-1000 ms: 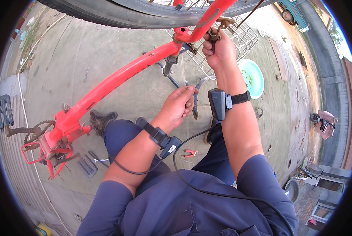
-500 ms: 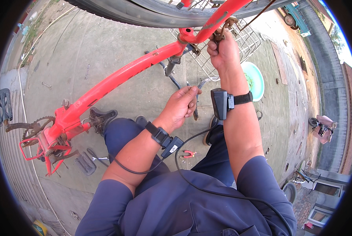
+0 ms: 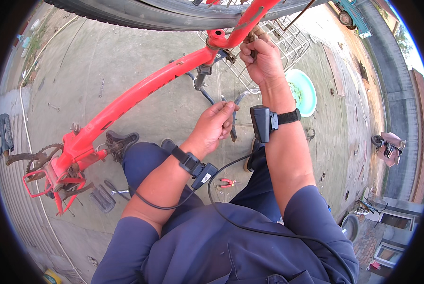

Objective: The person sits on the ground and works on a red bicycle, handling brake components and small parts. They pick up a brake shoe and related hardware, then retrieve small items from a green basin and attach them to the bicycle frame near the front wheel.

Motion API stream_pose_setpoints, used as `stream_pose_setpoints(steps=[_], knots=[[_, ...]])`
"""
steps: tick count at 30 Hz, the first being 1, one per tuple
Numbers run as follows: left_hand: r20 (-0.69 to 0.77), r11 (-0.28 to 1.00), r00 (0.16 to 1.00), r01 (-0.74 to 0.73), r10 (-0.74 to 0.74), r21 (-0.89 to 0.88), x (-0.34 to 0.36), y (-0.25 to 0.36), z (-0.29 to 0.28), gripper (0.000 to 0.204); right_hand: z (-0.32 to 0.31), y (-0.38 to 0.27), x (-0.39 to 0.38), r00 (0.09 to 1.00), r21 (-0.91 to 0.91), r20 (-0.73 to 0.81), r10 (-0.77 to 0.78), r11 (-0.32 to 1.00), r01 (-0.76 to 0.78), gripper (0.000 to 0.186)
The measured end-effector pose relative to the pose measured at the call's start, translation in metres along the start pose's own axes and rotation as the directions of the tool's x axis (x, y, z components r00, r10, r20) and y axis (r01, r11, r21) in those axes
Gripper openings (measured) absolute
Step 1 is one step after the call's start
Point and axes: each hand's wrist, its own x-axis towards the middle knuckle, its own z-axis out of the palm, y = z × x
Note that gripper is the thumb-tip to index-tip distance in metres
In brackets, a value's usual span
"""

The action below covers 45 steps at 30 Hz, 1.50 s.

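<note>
A: Location of the part?
B: Rusty metal part [image 3: 251, 39], upper centre of frame, against the red bicycle frame [image 3: 148, 93] just below the tyre [image 3: 174, 20]. Right hand [image 3: 260, 57] has fingers wrapped round it, nearly closed. Left hand [image 3: 213, 126], mid-frame, is curled closed, thumb against forefinger; no object visible in it.

A: Handling estimate?
B: Part: probably light, stiff, rough with rust, so little slip; pinch its body, clear of edges. Bicycle frame: rigid, likely heavier, smooth where painted; steady it by the long tube, left of centre.

A: Change against half a second ago?
B: Right fingers now sit higher and hide more of the part, whose outer end showed plainly then. Whole scene sits slightly further left, presumably head motion. Left hand's pose about the same.
</note>
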Motion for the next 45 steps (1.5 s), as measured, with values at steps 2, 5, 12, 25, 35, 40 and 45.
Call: stream_pose_setpoints(steps=[2, 5, 12, 25, 35, 40, 45], knots=[[-0.002, 1.000, 1.000, 0.000, 0.000, 0.003, 0.000, 0.000, 0.000, 0.032, -0.001, 0.003, -0.001, 0.997, -0.001, 0.067, -0.023, 1.000, 0.023, 0.059], [-0.004, 1.000, 1.000, -0.002, 0.002, 0.007, 0.000, 0.000, 0.001, 0.032, -0.001, 0.009, -0.003, 0.993, -0.065, 0.081, -0.082, 0.994, 0.087, 0.049], [-0.022, 0.999, 1.000, 0.018, -0.017, 0.032, 0.000, -0.001, 0.000, 0.030, 0.004, 0.031, 0.009, 0.967, -0.253, -0.057, -0.249, 0.940, 0.228, 0.039], [-0.041, 0.999, 0.999, 0.032, -0.031, 0.009, 0.001, -0.001, -0.001, 0.025, 0.009, 0.039, 0.010, 0.915, -0.562, -0.121, -0.385, 0.787, 0.257, 0.023], [-0.045, 1.000, 0.999, 0.009, -0.008, 0.020, -0.002, 0.000, -0.001, 0.029, 0.000, 0.039, 0.010, 0.928, -0.542, -0.104, -0.359, 0.803, 0.250, 0.030], [-0.064, 1.000, 0.998, -0.017, 0.019, 0.018, -0.001, 0.001, -0.001, 0.030, -0.003, 0.039, 0.011, 0.934, -0.499, -0.090, -0.345, 0.828, 0.257, 0.028], [-0.076, 1.000, 0.997, -0.003, 0.005, 0.024, 0.001, 0.000, -0.002, 0.029, -0.004, 0.039, 0.010, 0.938, -0.464, -0.126, -0.324, 0.855, 0.233, 0.032]])
